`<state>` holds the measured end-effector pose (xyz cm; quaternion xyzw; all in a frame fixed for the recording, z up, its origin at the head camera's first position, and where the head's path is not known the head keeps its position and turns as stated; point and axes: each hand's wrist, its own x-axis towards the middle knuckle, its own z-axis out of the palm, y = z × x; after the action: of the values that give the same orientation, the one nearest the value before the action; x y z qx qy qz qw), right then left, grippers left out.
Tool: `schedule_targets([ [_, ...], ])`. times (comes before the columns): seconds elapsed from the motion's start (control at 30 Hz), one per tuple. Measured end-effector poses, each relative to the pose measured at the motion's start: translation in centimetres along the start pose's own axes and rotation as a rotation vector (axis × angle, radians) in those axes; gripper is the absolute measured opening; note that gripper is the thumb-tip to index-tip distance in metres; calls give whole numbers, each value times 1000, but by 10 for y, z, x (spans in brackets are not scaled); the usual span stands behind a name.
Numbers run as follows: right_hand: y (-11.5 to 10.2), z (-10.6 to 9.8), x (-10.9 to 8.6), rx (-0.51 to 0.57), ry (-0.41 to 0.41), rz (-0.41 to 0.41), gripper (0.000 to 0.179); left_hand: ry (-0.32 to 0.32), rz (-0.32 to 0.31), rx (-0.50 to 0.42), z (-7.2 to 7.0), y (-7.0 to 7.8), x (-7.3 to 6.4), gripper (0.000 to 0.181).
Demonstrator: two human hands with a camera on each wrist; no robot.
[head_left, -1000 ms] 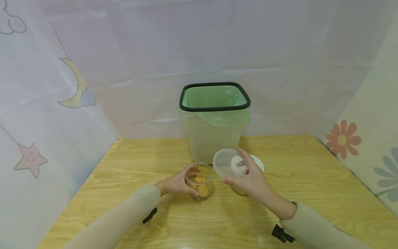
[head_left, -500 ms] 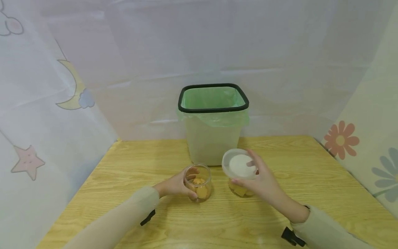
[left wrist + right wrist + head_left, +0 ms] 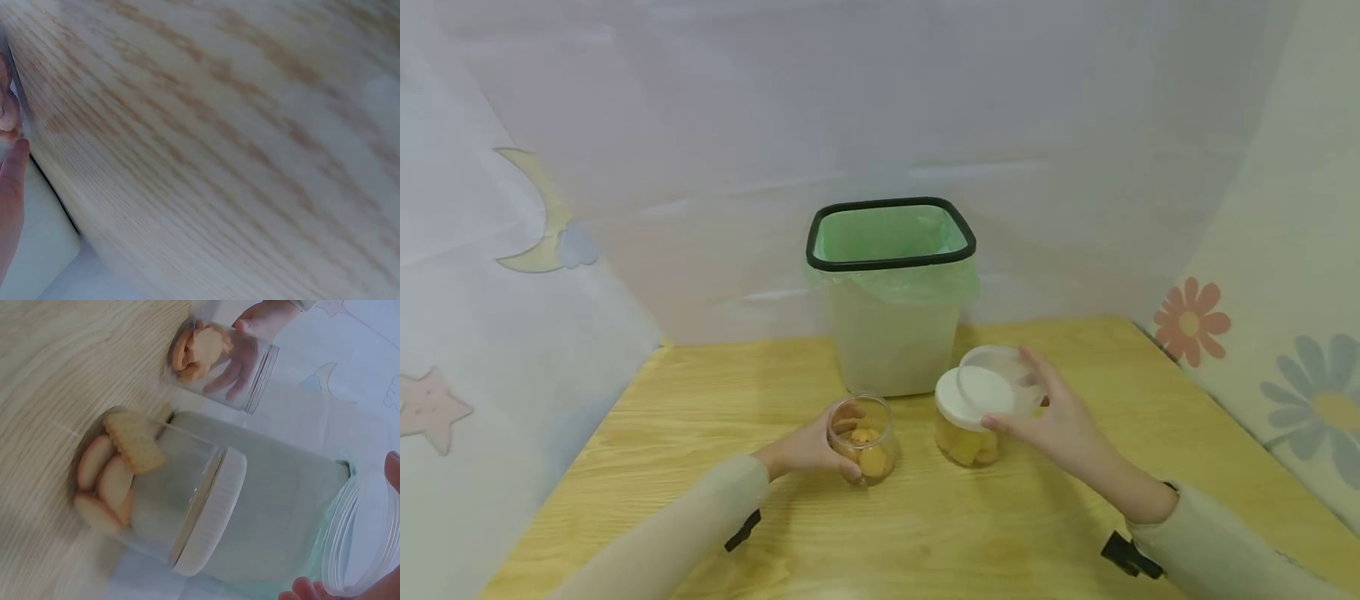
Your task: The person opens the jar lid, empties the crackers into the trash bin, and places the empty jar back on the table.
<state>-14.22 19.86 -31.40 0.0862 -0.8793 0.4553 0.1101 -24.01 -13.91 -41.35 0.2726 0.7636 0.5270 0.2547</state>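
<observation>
My left hand (image 3: 805,446) grips a clear, lidless jar (image 3: 880,417) by its side. Orange-brown biscuits (image 3: 206,350) lie at the bottom of that jar. Held at its edge by my right hand (image 3: 1067,437) is a translucent round lid (image 3: 1011,375), raised and tilted. The lid's ridged rim shows at the lower right of the right wrist view. Behind it in the head view stands a second clear jar, capped with a white lid (image 3: 212,515) and holding pale biscuits (image 3: 115,475). In the left wrist view only a finger (image 3: 12,175) and some biscuits show at the left edge.
A pale bin (image 3: 891,342) with a black rim and green liner (image 3: 891,233) stands at the back of the wooden table (image 3: 850,550), behind both jars. A cloth backdrop (image 3: 737,125) with printed flowers, a moon and a star surrounds the table.
My right hand has moved right with the translucent lid, so more of the white-lidded jar now shows. My left hand keeps its grip on the lidless jar. The head view has turned slightly right.
</observation>
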Motion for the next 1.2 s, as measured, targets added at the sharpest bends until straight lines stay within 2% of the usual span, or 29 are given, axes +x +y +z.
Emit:
schedule_targets([
  [0.27, 10, -15, -2, -4, 0, 21, 101, -30, 17, 7, -4, 0, 0, 107],
  [0.43, 16, -23, -2, 0, -4, 30, 103, -24, 41, 26, -4, 4, 3, 105],
  [0.57, 21, -27, -2, 3, -11, 47, 105, -10, 34, 43, -4, 5, 4, 106],
  [0.77, 25, -32, 0, -21, 8, 58, 106, -15, 38, -3, -2, 2, 1, 101],
  [1.2, 37, -48, -4, -33, 25, 129, 109, -23, 52, -28, -2, 2, 2, 96],
])
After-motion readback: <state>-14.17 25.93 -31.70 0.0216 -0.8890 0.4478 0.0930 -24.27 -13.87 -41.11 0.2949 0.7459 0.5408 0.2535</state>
